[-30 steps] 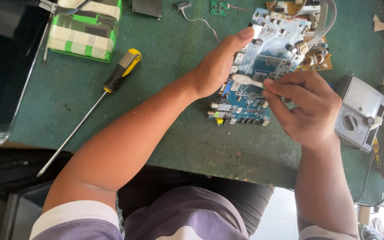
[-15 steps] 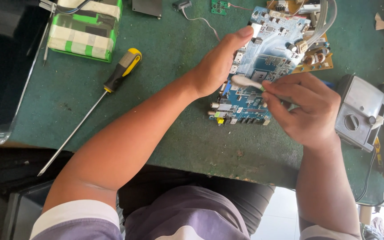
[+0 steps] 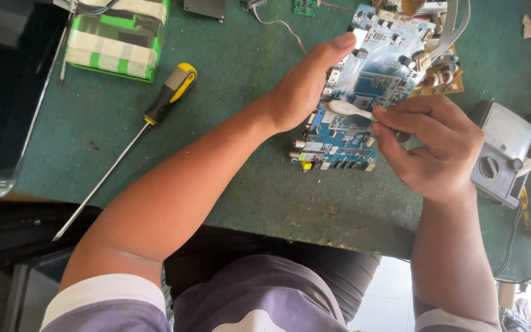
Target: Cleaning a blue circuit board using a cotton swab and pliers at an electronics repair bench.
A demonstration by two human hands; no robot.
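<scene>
Green bench (image 3: 228, 110) bore a blue circuit board (image 3: 364, 92); left hand (image 3: 305, 86) gripped its nine-o'clock edge, right hand (image 3: 431, 144) fingers pinched a white swab (image 3: 346, 109).

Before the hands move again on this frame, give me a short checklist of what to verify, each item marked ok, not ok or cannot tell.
1. Left hand steadies the blue circuit board at its left edge: ok.
2. Right hand pinches the handle of the white-tipped tool in its fingers: ok.
3. White tip rests on the board's face: cannot tell; it lies over the board, but contact is not clear.
4. Board's lower edge, with its connectors, sits on the green work mat: cannot tell.
5. Yellow-handled screwdriver lies apart from both hands: ok.
6. Grey meter by the right hand is untouched: ok.
</scene>
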